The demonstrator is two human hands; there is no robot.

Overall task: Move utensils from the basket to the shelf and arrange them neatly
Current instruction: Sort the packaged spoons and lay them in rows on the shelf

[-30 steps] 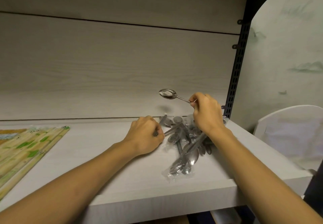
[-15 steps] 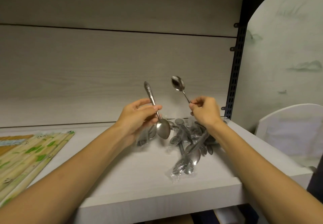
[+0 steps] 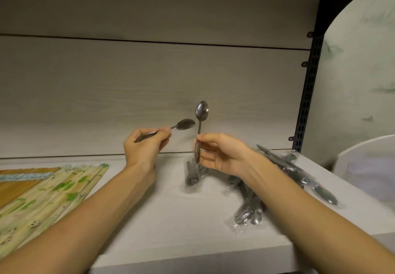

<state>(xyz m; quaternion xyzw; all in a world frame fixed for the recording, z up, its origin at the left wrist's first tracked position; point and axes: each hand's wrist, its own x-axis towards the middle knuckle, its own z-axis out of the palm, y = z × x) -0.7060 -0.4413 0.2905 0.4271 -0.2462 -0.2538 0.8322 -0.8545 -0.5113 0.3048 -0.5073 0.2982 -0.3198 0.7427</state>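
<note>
We are holding two spoons above the shelf: the left hand is pinching the level spoon, the right hand the upright spoon. We are advising aligning bowls before laying them beside the wrapped cutlery.

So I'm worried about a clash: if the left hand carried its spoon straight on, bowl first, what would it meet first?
Probably the upright spoon in the right hand; the left hand's spoon points at it, though depth is unclear.
</note>
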